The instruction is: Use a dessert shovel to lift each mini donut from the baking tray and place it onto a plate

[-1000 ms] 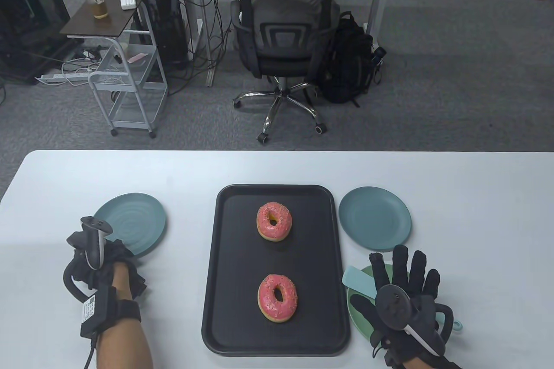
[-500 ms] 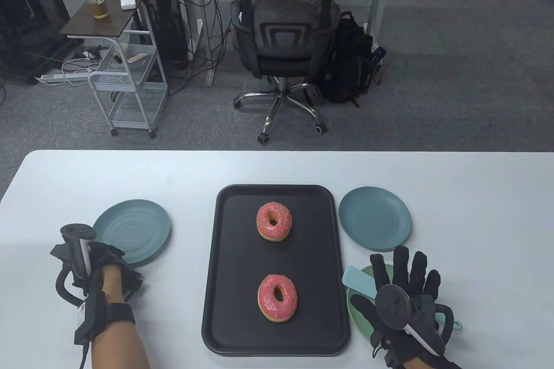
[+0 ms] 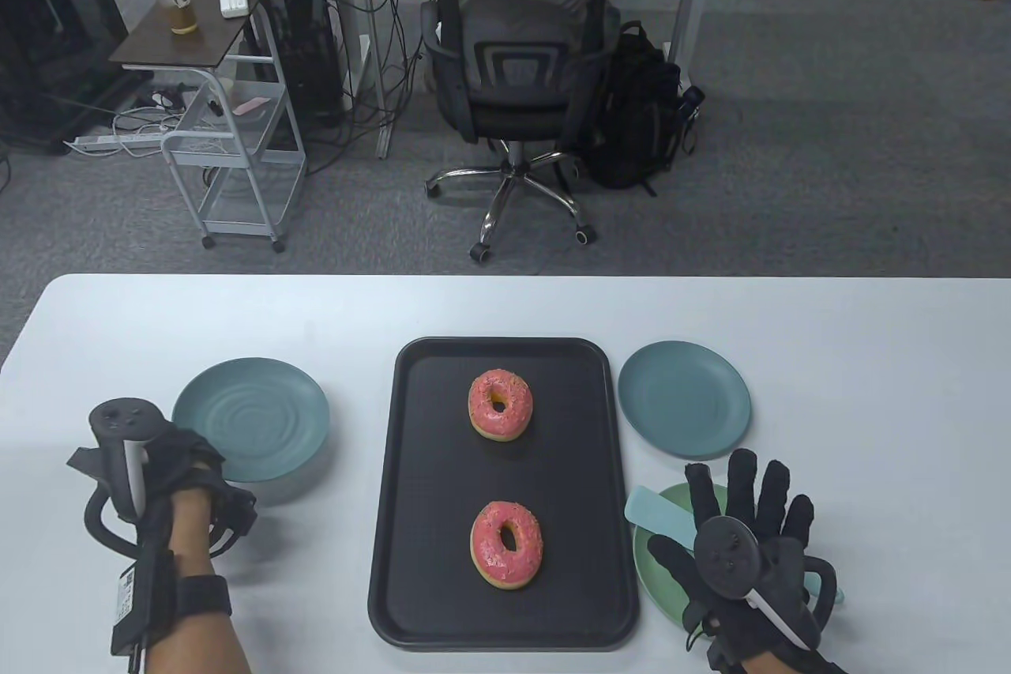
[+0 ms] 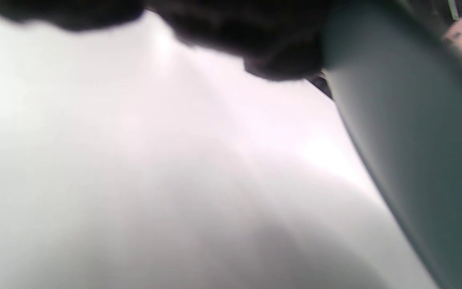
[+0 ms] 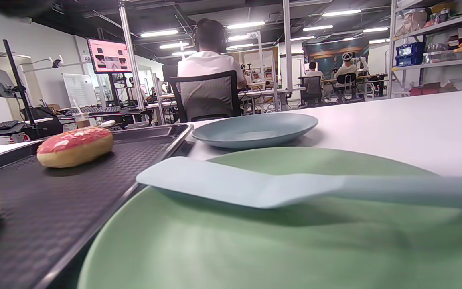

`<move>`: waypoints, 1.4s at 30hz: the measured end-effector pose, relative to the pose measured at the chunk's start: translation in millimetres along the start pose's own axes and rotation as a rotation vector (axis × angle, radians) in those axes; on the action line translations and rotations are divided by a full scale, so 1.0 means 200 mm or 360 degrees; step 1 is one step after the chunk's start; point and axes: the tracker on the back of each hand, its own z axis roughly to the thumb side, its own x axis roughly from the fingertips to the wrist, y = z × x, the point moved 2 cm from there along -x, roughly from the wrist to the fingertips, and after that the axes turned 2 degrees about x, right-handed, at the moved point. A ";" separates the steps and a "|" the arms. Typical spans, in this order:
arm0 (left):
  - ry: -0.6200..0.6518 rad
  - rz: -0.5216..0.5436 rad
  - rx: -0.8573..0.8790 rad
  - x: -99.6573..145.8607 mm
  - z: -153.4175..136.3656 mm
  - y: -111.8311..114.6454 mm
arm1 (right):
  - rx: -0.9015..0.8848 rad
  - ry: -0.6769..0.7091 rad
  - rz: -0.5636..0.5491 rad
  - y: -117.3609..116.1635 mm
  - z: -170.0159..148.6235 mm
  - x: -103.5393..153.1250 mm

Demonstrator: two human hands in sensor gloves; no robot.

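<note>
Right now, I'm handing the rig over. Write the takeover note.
Left hand grips the left blue plate at its near rim, seemingly raised.
Right hand open, fingers spread over the dessert shovel, which lies on the green plate.
Far donut and near donut sit on the baking tray; right blue plate bare.
Done: none plated.
Left: grasp shovel, lift each donut onto a plate.

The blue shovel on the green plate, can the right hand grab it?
Probably yes. The right hand hovers spread right over the dessert shovel, which lies on the green plate with nothing on top of it.
</note>
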 end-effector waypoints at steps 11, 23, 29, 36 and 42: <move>0.0599 -0.0322 0.0119 0.51 0.34 0.13 | -0.0013 -0.0088 0.0093 -0.05 -0.08 -0.04; 0.0983 -0.0796 0.0124 0.99 0.42 0.50 | 0.0003 -0.0114 0.0145 -0.07 -0.10 -0.05; 0.0941 -0.0870 0.0155 0.97 0.37 0.56 | 0.0014 -0.0101 0.0147 -0.08 -0.08 -0.04; 0.0904 -0.0877 0.0176 0.94 0.34 0.56 | 0.0043 -0.0095 0.0146 -0.08 -0.07 -0.04; 0.0913 -0.0886 0.0180 0.94 0.34 0.56 | 0.0040 -0.0101 0.0136 -0.08 -0.07 -0.04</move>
